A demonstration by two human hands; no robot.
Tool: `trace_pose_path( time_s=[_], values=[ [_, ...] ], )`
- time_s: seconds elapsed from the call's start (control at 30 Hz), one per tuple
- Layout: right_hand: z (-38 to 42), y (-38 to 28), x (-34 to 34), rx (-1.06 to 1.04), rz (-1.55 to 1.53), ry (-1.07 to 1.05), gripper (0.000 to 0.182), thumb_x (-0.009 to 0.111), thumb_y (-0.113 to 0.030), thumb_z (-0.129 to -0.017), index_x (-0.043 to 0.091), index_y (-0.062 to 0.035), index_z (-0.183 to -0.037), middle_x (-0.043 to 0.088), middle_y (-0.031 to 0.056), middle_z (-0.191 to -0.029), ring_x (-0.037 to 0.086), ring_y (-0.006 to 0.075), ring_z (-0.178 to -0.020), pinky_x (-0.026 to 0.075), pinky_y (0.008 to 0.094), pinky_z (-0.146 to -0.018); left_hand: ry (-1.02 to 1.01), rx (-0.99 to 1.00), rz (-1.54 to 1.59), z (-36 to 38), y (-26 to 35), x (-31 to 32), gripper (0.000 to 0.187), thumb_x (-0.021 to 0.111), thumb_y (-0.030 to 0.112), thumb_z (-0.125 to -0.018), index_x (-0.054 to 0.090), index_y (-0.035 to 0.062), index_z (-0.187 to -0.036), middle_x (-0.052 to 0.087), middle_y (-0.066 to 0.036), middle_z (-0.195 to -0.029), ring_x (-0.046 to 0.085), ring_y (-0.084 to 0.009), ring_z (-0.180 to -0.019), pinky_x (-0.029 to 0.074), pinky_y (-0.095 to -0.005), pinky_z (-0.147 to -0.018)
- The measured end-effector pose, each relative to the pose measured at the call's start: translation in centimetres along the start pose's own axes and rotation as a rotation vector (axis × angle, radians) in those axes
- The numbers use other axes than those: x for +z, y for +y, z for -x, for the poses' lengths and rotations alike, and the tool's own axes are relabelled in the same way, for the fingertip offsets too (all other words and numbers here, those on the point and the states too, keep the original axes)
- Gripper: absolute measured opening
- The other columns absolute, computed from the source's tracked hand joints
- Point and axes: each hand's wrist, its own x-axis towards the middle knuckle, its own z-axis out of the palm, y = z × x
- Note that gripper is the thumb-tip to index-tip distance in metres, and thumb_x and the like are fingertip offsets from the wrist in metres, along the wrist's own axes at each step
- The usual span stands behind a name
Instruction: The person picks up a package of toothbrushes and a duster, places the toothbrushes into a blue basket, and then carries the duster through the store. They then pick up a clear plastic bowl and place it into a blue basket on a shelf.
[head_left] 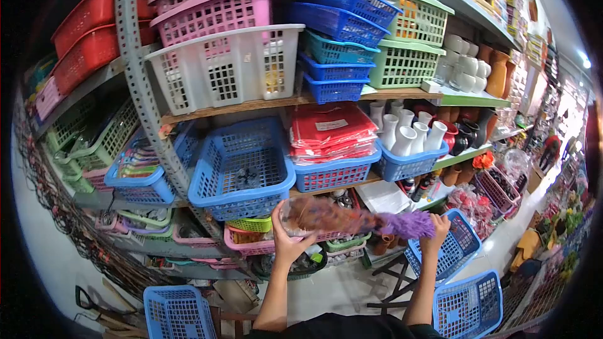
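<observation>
1. Noting hands first: the left hand [291,242] is cupped around the bundle's broad brown end; the right hand [436,229] is closed on its narrower purple end. The two are well apart.
2. The brown-and-purple bundle [348,216] is held in front of the lower shelves; motion blur keeps us from telling its material.
3. Its long axis runs left to right across the body, nearly level, the purple end dipping slightly.
4. Nearest containers: we place the left hand just below the shelf basket [244,201], blue, with a dark item [248,177] inside. The right hand appears beside the tilted blue basket [451,254].
5. Between them, a second blue basket [339,177] carries stacked red packets [330,135].
6. Right of that, a blue vase basket [411,166] holds upright white vases [404,139].
7. Low down, we log one blue basket at left [178,314] and another at right [468,304].
</observation>
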Motion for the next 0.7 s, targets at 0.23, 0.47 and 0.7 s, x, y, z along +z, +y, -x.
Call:
trace_pose_path(
  time_s=[0.23, 0.47, 0.7],
  values=[
    [0.1, -2.2, 2.6, -0.191, -0.135, 0.018, 0.019, 0.062, -0.022, -0.068, 0.056, -0.0034, -0.07, 0.052, 0.0107, -0.067, 0.048, 0.0307, -0.073, 0.035, 0.0403, -0.07, 0.098, 0.03, -0.2, 0.2, 1.7, -2.1, 0.102, 0.088, 0.016, -0.055, 0.028, 0.0014, -0.137, 0.041, -0.015, -0.13, 0.044, -0.0295, -0.121, 0.036, -0.0405, -0.103],
    [-0.2, -5.7, 2.2, -0.11, -0.148, -0.02, 0.015, 0.063, -0.013, -0.063, 0.061, -0.0038, -0.075, 0.06, 0.0098, -0.073, 0.05, 0.0307, -0.075, 0.036, 0.0401, -0.072, 0.085, -0.049, -0.095, 0.9, 3.7, -3.3, 0.098, 0.085, 0.012, -0.06, 0.027, 0.0036, -0.139, 0.041, -0.015, -0.13, 0.045, -0.026, -0.119, 0.039, -0.0385, -0.099],
    [-0.5, -4.6, 3.3, -0.051, -0.169, -0.017, 0.017, 0.063, -0.017, -0.064, 0.059, -0.0031, -0.073, 0.057, 0.0107, -0.07, 0.05, 0.0315, -0.075, 0.037, 0.0412, -0.072, 0.143, -0.062, -0.083, 0.9, 3.9, -5.6, 0.098, 0.083, 0.011, -0.06, 0.026, 0.004, -0.139, 0.043, -0.017, -0.127, 0.046, -0.0281, -0.119, 0.04, -0.0403, -0.099]
  ],
)
